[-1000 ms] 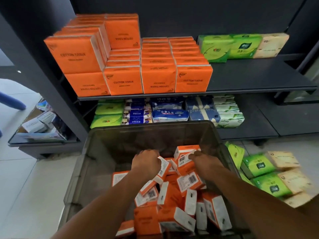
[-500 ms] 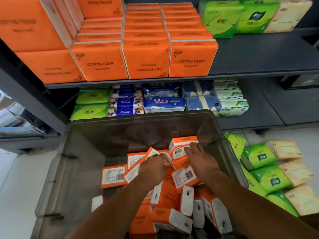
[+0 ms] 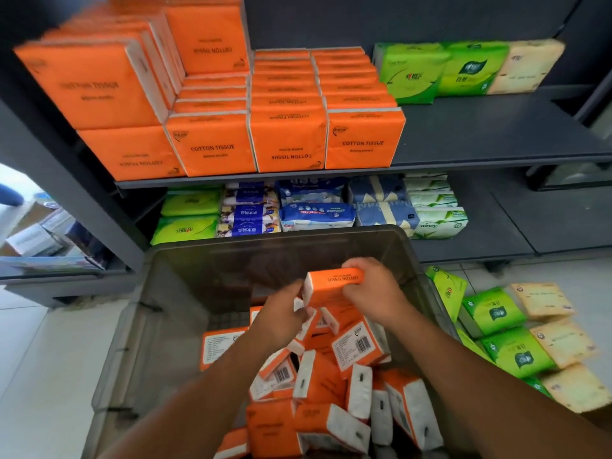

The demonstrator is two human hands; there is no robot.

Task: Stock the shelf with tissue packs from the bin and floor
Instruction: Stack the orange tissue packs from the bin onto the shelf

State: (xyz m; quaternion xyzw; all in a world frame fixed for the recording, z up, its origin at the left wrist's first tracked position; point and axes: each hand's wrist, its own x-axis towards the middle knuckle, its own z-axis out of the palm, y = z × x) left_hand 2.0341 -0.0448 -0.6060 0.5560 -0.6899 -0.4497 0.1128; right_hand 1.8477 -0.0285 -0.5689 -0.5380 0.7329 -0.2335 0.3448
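Orange tissue pack [image 3: 334,283] was held just above the pile in the grey bin [image 3: 185,286], right grip [image 3: 374,293] curled round 1 end, left grip [image 3: 281,318] curled against its white end.

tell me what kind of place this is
Likely a shop or stockroom: dark shelving lined with tissue packs, a grey bin of barcoded orange packs, green packs on the floor.
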